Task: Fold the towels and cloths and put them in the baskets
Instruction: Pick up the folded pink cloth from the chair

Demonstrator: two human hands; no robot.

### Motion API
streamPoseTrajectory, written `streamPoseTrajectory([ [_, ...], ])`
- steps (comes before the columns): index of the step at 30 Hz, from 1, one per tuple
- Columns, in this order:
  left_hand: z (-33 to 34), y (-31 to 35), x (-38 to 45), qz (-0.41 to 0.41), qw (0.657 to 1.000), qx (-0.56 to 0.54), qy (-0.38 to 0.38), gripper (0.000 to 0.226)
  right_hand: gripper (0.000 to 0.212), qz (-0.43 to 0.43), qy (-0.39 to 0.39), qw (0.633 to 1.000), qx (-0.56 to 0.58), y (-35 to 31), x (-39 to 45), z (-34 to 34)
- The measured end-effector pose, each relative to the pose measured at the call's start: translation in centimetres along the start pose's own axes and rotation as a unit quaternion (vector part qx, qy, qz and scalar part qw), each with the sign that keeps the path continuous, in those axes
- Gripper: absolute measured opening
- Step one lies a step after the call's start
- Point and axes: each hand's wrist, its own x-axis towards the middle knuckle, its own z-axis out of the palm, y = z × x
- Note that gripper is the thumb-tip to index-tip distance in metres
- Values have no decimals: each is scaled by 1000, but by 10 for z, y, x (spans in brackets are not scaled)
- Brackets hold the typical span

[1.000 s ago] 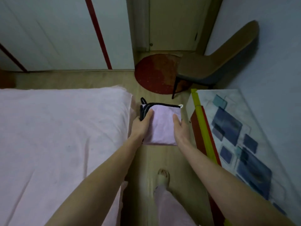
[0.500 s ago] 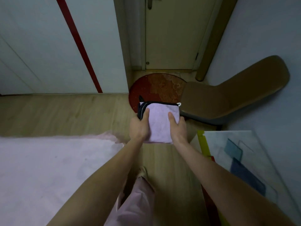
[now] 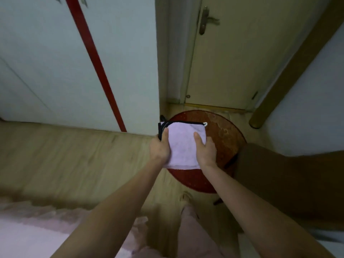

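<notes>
Wood floor, door ahead, no basket visible | left hand [image 3: 159, 150] and right hand [image 3: 205, 152] grip folded towel stack [image 3: 183, 146] by its sides; loose grip could let layers slide apart

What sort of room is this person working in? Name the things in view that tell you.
Probably a bedroom in a home: a bed with a pink sheet at lower left, a closed door with a round red mat before it, and a brown chair on wooden flooring.
</notes>
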Motion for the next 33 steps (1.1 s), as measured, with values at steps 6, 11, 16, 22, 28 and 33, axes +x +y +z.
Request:
streamPoseTrajectory([
  [6, -56, 28, 153, -60, 987, -65, 136, 54, 52, -71, -144, 986, -46, -93, 124, 133],
  [11, -153, 40, 231, -94, 950, -135, 267, 50, 47, -136, -299, 941, -86, -182, 153, 267],
  [16, -273, 23, 295, -142, 901, -188, 364, 50, 45, -209, -412, 880, -113, -249, 138, 419],
  [22, -435, 12, 355, -184, 857, -234, 421, 58, 46, -255, -488, 823, -138, -331, 87, 592],
  [28, -585, 16, 401, -224, 824, -284, 436, 65, 48, -292, -545, 774, -137, -415, 33, 740],
  [33, -715, -1, 462, -225, 797, -278, 487, 61, 48, -287, -596, 734, -153, -468, -9, 881],
])
